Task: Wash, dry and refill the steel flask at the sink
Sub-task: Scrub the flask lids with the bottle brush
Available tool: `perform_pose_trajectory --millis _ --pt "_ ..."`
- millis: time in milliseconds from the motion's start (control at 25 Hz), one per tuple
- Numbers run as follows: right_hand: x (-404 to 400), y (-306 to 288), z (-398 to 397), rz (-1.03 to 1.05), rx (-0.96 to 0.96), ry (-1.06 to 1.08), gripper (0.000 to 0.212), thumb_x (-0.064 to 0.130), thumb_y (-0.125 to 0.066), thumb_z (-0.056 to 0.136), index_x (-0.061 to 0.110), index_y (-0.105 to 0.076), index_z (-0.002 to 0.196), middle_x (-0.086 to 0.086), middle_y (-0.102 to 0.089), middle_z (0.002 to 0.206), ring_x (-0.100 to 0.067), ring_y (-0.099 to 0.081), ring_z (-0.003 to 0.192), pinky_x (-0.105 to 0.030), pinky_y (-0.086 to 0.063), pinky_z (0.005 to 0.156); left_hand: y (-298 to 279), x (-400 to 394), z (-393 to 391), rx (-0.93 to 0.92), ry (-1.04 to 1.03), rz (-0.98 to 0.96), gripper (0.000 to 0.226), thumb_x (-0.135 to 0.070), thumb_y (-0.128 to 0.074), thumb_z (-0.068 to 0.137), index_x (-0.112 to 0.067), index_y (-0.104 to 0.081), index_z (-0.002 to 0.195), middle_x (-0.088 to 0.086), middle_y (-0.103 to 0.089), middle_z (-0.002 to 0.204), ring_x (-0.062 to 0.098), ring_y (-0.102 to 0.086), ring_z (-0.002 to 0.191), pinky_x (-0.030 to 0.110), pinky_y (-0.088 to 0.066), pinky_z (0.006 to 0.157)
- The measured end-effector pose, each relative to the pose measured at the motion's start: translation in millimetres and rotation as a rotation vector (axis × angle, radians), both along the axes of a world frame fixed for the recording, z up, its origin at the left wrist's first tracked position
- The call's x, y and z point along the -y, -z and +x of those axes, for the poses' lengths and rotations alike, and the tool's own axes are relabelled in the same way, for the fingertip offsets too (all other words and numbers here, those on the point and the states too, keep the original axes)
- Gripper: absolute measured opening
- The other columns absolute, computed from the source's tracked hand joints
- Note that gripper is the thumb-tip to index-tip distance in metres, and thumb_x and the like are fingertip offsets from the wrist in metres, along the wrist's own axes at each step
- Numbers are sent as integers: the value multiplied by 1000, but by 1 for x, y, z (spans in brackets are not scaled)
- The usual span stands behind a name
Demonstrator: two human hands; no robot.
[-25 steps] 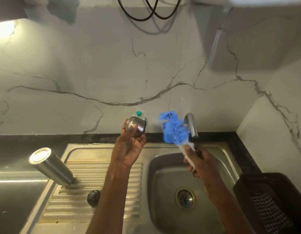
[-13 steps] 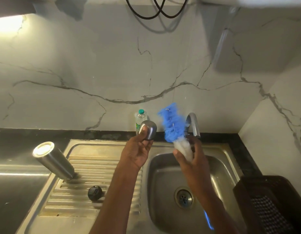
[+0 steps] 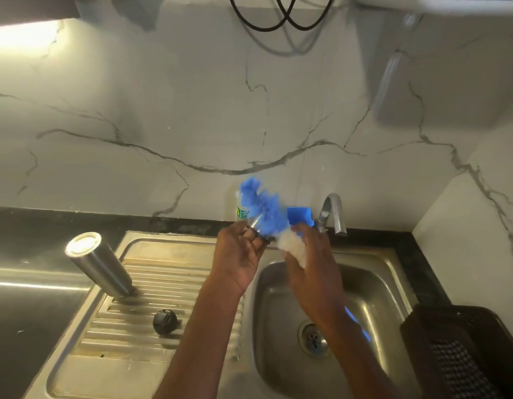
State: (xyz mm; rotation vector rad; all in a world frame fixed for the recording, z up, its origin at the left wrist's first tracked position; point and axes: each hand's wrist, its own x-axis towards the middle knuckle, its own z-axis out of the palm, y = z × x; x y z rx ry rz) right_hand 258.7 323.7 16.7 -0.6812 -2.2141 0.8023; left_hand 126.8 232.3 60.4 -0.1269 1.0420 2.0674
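While over basin (image 3: 373,286), both hands (image 3: 241,251) clear.

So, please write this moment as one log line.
left hand: holds steel cap | right hand: holds blue brush against cap | flask: inverted on drainboard

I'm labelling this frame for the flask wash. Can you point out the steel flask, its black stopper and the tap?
steel flask (image 3: 101,267): head view, on the side of its body.
black stopper (image 3: 164,321): head view, on its top face.
tap (image 3: 333,210): head view, on the curved spout.
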Motion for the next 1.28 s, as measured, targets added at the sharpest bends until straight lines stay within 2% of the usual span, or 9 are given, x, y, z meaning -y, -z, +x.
perform_pose_trajectory --millis 200,320,440,560,720,960,1040,1160,1280 --pt "3 45 38 -235 134 -13 70 9 -67 91 59 -35 126 10 -66 113 -11 -68 89 -34 -59 70 1 12 -4 -273 -25 -188 78 -68 -34 104 -3 -61 137 17 -76 119 28 -75 110 36 -56 97" --pt "7 26 28 -288 72 -57 65 17 -69 96 63 -34 124 19 -64 112 -3 -68 85 -18 -55 63 -1 6 5 -455 54 -193 113 -94 -50 72 -5 -57 143 15 -76 121 23 -77 107 32 -62 89" --pt "7 0 2 -248 14 -12 52 25 -69 98 42 -39 137 19 -59 116 -4 -66 89 -22 -54 73 -1 1 18 -554 127 -179 99 -86 -19 84 -19 -55 147 9 -75 127 25 -73 116 40 -56 106" --pt "5 14 7 -208 56 12 56 15 -66 97 40 -37 138 18 -60 116 -12 -69 92 -33 -58 78 0 3 9 -459 95 -105 104 -81 -6 91 -9 -53 149 21 -70 124 30 -69 121 39 -48 113" --pt "8 61 41 -294 170 54 62 3 -65 91 46 -39 128 14 -64 119 -18 -71 98 -44 -61 80 -4 11 -18 -352 79 -74 116 -93 -12 85 -4 -51 149 14 -71 134 28 -68 126 45 -32 125" --pt "7 23 6 -243 -48 30 48 13 -70 94 38 -41 122 34 -55 114 4 -64 97 -15 -54 68 -7 7 -5 -447 185 -144 113 -90 -15 76 -14 -49 153 9 -74 130 25 -72 119 33 -56 104" --pt "5 23 -2 -176 -27 71 49 12 -71 92 37 -42 122 25 -58 114 -4 -65 95 -21 -54 74 -10 6 -3 -442 206 -100 114 -91 -17 76 -14 -48 154 7 -76 124 25 -73 117 30 -59 97" --pt "9 64 18 -78 87 101 63 -2 -74 83 34 -43 124 0 -65 115 -22 -68 99 -30 -52 79 -10 8 -12 -413 187 -72 116 -93 -16 77 -10 -50 151 12 -73 129 28 -70 121 41 -47 114" --pt "14 76 38 -263 140 128 59 6 -75 85 42 -40 115 6 -64 112 -27 -69 100 -40 -56 83 -5 9 -22 -428 170 -137 122 -95 -20 69 -11 -48 153 12 -71 135 25 -71 120 44 -38 122"
